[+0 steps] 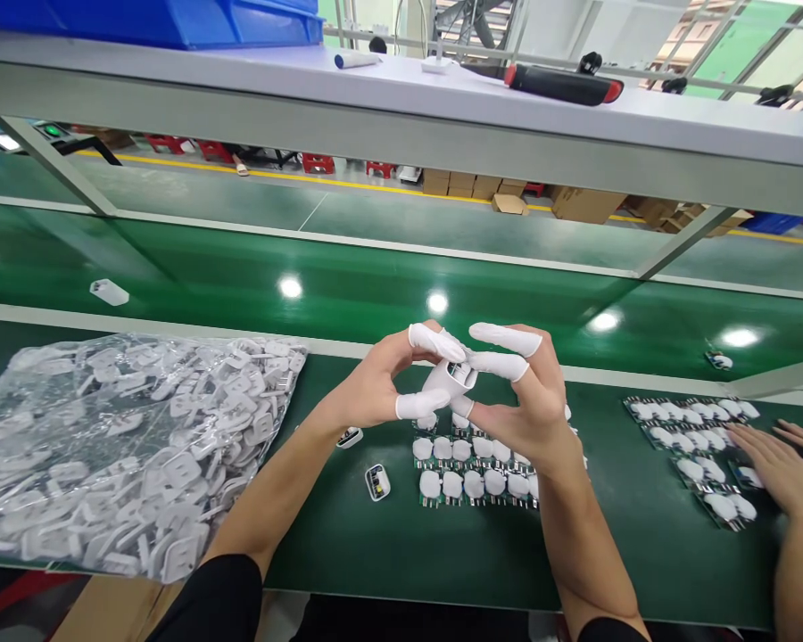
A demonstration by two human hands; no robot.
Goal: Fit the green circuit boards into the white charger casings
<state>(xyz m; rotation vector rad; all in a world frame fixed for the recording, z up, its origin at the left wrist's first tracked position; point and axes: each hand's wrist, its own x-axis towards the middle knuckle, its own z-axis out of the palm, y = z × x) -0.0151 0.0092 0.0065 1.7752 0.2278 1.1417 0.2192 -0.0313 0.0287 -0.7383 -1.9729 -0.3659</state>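
Observation:
A small white plastic housing (442,385) is held up over the green work surface, its open end showing dark parts inside. My left hand (380,379), with white finger cots, grips its left side between thumb and fingers. At the open end, my right hand (532,401) pinches the housing with thumb and index finger; another cotted finger stretches out above. Beneath the hands lie rows of small circuit boards (474,484) topped with white rounded pieces, partly hidden by my right hand. A filled white housing (377,482) lies to their left, with another (350,437) near my left wrist.
A clear bag of white plastic parts (194,446) covers the left side. Another person's hands (776,464) are at more boards (696,440) on the right. Beyond is a green belt (361,290) carrying a white piece (109,292). Overhead, a shelf (401,102) holds a blue bin (241,25).

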